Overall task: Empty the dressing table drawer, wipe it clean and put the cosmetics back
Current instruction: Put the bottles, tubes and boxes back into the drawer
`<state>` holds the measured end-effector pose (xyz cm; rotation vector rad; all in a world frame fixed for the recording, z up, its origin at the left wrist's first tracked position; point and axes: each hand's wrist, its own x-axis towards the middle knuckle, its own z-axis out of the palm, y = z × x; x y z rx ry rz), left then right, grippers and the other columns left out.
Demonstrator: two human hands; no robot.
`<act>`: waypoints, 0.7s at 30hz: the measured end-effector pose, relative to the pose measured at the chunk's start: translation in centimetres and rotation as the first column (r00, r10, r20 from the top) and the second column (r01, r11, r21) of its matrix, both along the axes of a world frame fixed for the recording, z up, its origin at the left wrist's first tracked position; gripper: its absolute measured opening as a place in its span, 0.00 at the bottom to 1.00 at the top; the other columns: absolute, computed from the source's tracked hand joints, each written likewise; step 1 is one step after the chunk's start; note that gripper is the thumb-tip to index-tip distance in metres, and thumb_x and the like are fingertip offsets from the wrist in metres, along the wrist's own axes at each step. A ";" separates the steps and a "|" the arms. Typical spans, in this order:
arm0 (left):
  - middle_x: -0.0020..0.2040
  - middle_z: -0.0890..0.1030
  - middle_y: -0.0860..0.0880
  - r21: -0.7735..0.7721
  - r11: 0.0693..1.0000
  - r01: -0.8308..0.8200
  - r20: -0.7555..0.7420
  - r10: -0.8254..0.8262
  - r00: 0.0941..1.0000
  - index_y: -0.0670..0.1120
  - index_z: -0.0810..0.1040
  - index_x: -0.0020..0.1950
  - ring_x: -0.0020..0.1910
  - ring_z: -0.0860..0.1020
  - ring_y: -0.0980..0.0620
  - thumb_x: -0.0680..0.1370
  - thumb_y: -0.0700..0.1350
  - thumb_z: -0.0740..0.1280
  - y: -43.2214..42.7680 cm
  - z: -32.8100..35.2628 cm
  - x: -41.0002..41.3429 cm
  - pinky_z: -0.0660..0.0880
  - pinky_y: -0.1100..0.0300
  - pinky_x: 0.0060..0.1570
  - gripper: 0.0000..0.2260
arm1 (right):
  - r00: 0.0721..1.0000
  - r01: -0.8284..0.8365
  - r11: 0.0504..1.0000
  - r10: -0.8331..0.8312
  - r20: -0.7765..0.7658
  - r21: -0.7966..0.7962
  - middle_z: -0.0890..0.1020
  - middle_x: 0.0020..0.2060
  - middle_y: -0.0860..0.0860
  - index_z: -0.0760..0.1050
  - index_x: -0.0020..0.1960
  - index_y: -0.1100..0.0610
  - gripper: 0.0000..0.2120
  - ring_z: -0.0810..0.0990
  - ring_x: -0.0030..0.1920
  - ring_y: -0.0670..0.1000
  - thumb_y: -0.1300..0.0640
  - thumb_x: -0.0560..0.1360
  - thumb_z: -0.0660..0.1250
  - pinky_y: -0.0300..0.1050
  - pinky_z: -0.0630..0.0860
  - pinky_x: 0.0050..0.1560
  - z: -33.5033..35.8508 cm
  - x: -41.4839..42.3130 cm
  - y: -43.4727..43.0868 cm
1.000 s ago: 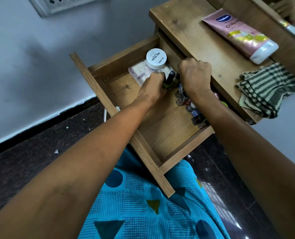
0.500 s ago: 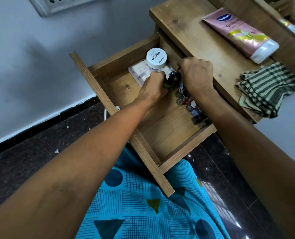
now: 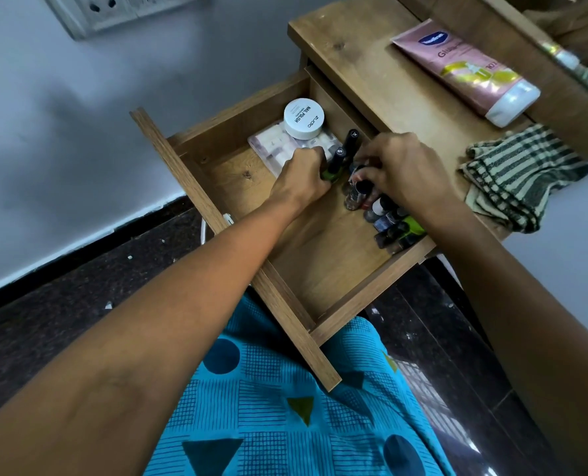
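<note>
Drawer [image 3: 323,266]: stood pulled out from the bench [image 3: 371,63], over the person's lap, with its near half showing bare wood
Left hand [image 3: 303,180]: reached into the far part of the drawer; its grip was closed, fingers curled round a green bottle [image 3: 333,166] with a black cap, held upright
Right hand [image 3: 406,173]: sat just beside the left, fingers bent down into the far end of the row of nail polish bottles [image 3: 388,221]; whether its grip had hold of one could not be told
Nail polish bottles: stood packed along the drawer's right wall, caps of several colours, reaching to the front corner
Tall black bottle [image 3: 351,140]: stood upright between the two hands, at the back of the drawer
White jar [image 3: 303,118]: marked NAIL POLISH, rested on a clear packet [image 3: 275,146] of white pieces in the far left corner
Pink tube [image 3: 464,70]: lay flat on the bench top, white cap towards the person
Striped cloth [image 3: 522,176]: lay crumpled at the bench's right edge, near the tube
</note>
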<state>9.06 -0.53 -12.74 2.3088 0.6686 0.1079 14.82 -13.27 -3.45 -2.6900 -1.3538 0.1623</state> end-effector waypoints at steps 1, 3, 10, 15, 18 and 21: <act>0.47 0.80 0.39 0.008 1.000 -0.004 0.002 0.004 1.000 0.38 0.75 0.49 0.46 0.78 0.40 0.72 0.43 0.68 0.0 -0.1 0.0 0.68 0.59 0.37 0.10 | 0.999 -0.036 0.998 0.037 0.013 -0.050 0.78 0.57 0.54 0.76 0.59 0.55 0.16 0.76 0.57 0.55 0.55 0.72 0.69 0.50 0.73 0.52 -0.3 -0.1 -0.3; 0.48 0.79 0.38 0.024 1.000 -0.010 0.000 0.010 1.000 0.38 0.75 0.49 0.48 0.78 0.39 0.72 0.43 0.67 0.0 -0.1 0.0 0.66 0.59 0.37 0.10 | 0.994 -0.088 0.988 0.096 0.057 -0.130 0.77 0.59 0.54 0.76 0.61 0.55 0.18 0.74 0.59 0.55 0.57 0.71 0.70 0.49 0.72 0.56 -0.9 -0.3 -0.7; 0.49 0.79 0.39 0.024 0.999 -0.040 -0.014 0.040 0.999 0.38 0.75 0.49 0.47 0.78 0.41 0.71 0.43 0.67 0.1 0.0 0.0 0.65 0.60 0.37 0.10 | 0.994 -0.066 0.988 0.077 0.075 -0.140 0.74 0.59 0.55 0.76 0.59 0.57 0.13 0.73 0.60 0.56 0.62 0.74 0.65 0.50 0.73 0.56 -2.1 -0.6 -0.8; 0.51 0.79 0.39 0.027 0.998 -0.054 -0.009 0.054 0.998 0.39 0.75 0.50 0.49 0.77 0.40 0.72 0.45 0.68 -0.1 0.2 -0.1 0.66 0.60 0.38 0.11 | 0.986 -0.080 0.982 0.103 0.133 -0.170 0.72 0.60 0.55 0.74 0.61 0.57 0.16 0.70 0.61 0.57 0.61 0.74 0.65 0.49 0.70 0.56 -2.2 -0.8 -0.9; 0.51 0.79 0.39 0.039 0.998 -0.057 -0.019 0.058 0.998 0.39 0.75 0.51 0.50 0.77 0.39 0.73 0.46 0.68 -0.2 0.2 -0.1 0.67 0.59 0.39 0.12 | 0.979 -0.075 0.982 0.105 0.177 -0.171 0.73 0.59 0.56 0.74 0.61 0.58 0.14 0.71 0.60 0.57 0.62 0.75 0.63 0.49 0.69 0.56 -2.7 -0.8 -0.8; 0.49 0.79 0.38 0.054 0.996 -0.075 -0.022 0.077 0.997 0.38 0.76 0.49 0.48 0.78 0.39 0.73 0.47 0.67 -0.3 0.3 -0.2 0.66 0.58 0.38 0.12 | 0.974 -0.059 0.985 0.093 0.205 -0.163 0.74 0.58 0.57 0.74 0.59 0.60 0.13 0.71 0.59 0.58 0.61 0.75 0.62 0.50 0.68 0.56 -2.9 -0.8 -0.6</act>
